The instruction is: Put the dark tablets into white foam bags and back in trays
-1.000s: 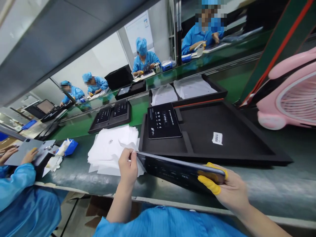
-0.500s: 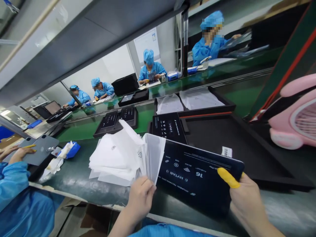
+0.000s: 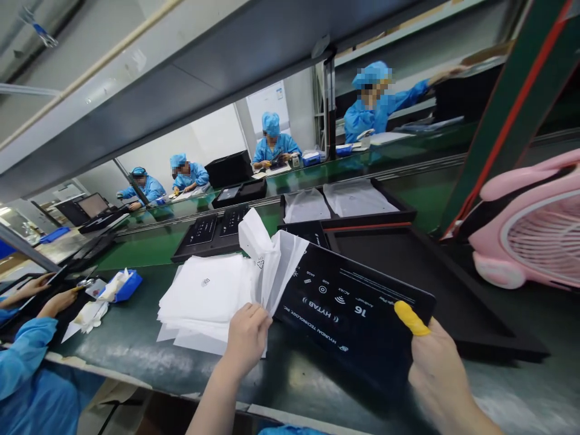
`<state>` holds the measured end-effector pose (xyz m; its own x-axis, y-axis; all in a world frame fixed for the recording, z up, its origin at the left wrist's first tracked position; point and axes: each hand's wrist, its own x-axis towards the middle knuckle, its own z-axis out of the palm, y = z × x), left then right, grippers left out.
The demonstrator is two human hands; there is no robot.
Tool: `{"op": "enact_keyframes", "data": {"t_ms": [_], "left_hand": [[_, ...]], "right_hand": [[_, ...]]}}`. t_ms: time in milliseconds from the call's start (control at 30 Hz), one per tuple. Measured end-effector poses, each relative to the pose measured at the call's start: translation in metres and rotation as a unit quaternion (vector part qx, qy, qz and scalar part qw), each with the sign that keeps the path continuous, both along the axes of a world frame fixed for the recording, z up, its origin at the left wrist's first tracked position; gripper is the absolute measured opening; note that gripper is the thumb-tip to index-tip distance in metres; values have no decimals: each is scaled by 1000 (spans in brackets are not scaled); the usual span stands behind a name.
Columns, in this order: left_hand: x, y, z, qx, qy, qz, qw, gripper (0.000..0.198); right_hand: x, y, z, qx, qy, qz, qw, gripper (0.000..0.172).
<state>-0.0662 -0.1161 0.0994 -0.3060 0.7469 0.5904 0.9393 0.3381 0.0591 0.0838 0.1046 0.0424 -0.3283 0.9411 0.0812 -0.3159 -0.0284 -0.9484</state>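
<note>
A black tablet (image 3: 344, 314) with white print on its front is tilted above the bench, its left end at the mouth of a translucent white plastic sleeve (image 3: 285, 263). My left hand (image 3: 248, 338) pinches the sleeve's lower edge. Gripping the tablet's right end is my right hand (image 3: 435, 362), its thumb in a yellow finger cot (image 3: 410, 318) across the front. To the left of the sleeve lies a stack of white plastic sleeves (image 3: 203, 287) on the bench.
A large black tray (image 3: 385, 254) lies behind the tablet. Farther back, another tray holds sleeved items (image 3: 357, 198). A pink fan (image 3: 534, 223) stands at the right. A co-worker's hands (image 3: 58, 302) are at the left, near a blue box (image 3: 127, 287). Several co-workers sit across the line.
The sleeve in my left hand has crumpled and lifted upward at its far side. The tablet has shifted slightly left. Across the line, the co-worker at right has stretched an arm out.
</note>
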Motion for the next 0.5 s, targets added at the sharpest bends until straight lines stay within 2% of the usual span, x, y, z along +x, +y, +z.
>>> {"op": "enact_keyframes", "data": {"t_ms": [100,200,267,333,433,500], "left_hand": [[16,18,10,-12,-84,-101,991,23],[24,39,20,15,-122,-190,974,22],[21,46,26,80,-178,-172,966,24],[14,44,30,146,-272,-118,944,25],[3,34,36,204,-401,-62,891,25],[-1,32,41,205,-424,-45,881,24]], "right_hand": [[-6,-16,8,-88,24,-14,996,31],[-10,-36,9,-121,14,24,992,43],[-10,-44,5,-130,-11,75,989,47],[-9,-46,2,-145,-35,105,983,49],[-7,-42,1,-164,-39,95,981,51],[-7,-39,1,-141,-38,100,984,50]]}}
